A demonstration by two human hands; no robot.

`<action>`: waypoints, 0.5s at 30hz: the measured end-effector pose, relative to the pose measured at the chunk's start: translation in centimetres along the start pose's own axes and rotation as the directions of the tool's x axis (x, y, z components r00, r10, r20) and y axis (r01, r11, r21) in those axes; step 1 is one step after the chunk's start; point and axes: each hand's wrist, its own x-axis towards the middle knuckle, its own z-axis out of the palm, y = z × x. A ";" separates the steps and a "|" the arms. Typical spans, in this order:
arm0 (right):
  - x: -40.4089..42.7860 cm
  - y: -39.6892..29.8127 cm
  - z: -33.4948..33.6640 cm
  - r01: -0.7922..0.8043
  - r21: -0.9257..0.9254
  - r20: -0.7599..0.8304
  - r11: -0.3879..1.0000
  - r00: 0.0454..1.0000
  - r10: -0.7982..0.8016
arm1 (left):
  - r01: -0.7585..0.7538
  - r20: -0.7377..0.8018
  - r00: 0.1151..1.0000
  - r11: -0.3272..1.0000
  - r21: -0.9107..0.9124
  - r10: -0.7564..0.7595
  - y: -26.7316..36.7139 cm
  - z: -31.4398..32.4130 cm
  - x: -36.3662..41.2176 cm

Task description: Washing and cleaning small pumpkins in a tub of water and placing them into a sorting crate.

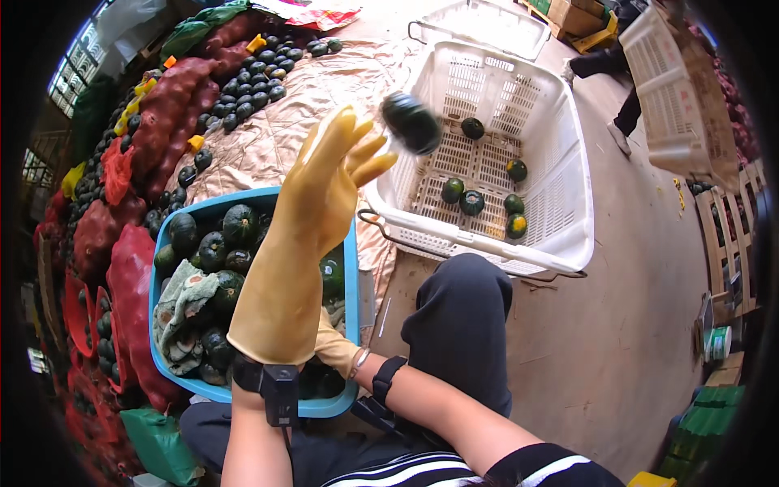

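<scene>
My left hand [322, 189], in a long yellow rubber glove, is raised with its fingers apart and nothing in it. Just off its fingertips, a blurred dark green squash [411, 123] is in the air over the near left rim of a white plastic crate [426, 223]. Several small green squashes [471, 202], some with orange patches, lie on the crate's floor. A blue basin [351, 292] full of dark green squashes [240, 224] stands before me, with a worn cloth [184, 316] over some. My right hand [333, 347], also gloved, reaches into the basin; its fingers are hidden behind the left glove.
More squashes [255, 82] lie on a crumpled tan sheet [328, 91]. Red mesh sacks [173, 103] line the left side. A second white crate [487, 24] stands beyond the first. At the upper right a person [614, 55] walks beside a raised crate [675, 97]. A wooden pallet [730, 231] stands right.
</scene>
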 end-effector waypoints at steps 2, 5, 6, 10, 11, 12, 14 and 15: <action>1.2 1.2 1.3 0.048 0.098 0.051 0.994 0.997 -0.053 | -0.049 -0.019 0.998 0.943 0.328 0.059 2.3 2.5 1.7; 3.7 5.6 -0.1 0.139 0.362 0.037 0.922 0.986 -0.163 | -0.170 0.244 0.935 0.278 0.945 -0.257 -1.7 3.4 1.4; -0.8 -1.5 0.8 0.143 -0.278 0.260 0.950 0.963 -0.068 | -0.293 0.294 0.892 0.057 0.954 -0.342 -0.8 -2.1 -1.1; -1.7 -1.9 1.2 0.196 -0.855 0.219 0.480 0.976 -0.009 | -0.189 0.074 0.913 -0.257 0.948 -0.401 0.5 -5.0 -3.7; -2.1 -3.4 0.9 0.295 -0.891 0.339 0.345 0.938 0.073 | -0.211 0.080 0.900 -0.269 0.940 -0.428 1.3 -5.8 -4.5; -1.6 -2.6 1.7 0.297 -0.883 0.345 0.363 0.936 0.074 | -0.153 -0.072 0.803 -0.321 0.935 -0.592 1.6 -6.2 -4.6; -0.7 -0.3 1.9 0.370 -0.888 0.391 0.272 0.920 0.025 | -0.318 -0.069 0.732 -0.429 0.846 -0.678 -0.2 -5.5 -5.1; -1.5 1.1 2.3 0.490 -0.870 0.477 0.061 0.866 -0.147 | -0.307 -0.150 0.707 -0.491 0.815 -0.691 -2.2 -6.8 -5.8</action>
